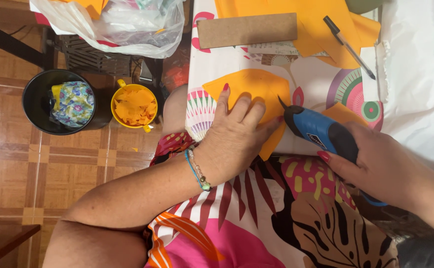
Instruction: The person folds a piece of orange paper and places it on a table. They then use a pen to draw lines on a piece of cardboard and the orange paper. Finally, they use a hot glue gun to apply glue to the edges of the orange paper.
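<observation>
From the head view I see the left hand (236,131) spread flat on orange fabric (256,92) at frame centre, right hand (375,166) gripping a blue cutter (321,131), long axis lower right to upper left, tip pointing upper left at fabric's edge.

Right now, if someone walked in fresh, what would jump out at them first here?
First the blue and black electric cutter in the right hand, its blade at the edge of an orange fabric piece that the left hand presses flat on the patterned tablecloth. Next, on the floor at left, a yellow cup of orange scraps beside a black bucket.
</observation>
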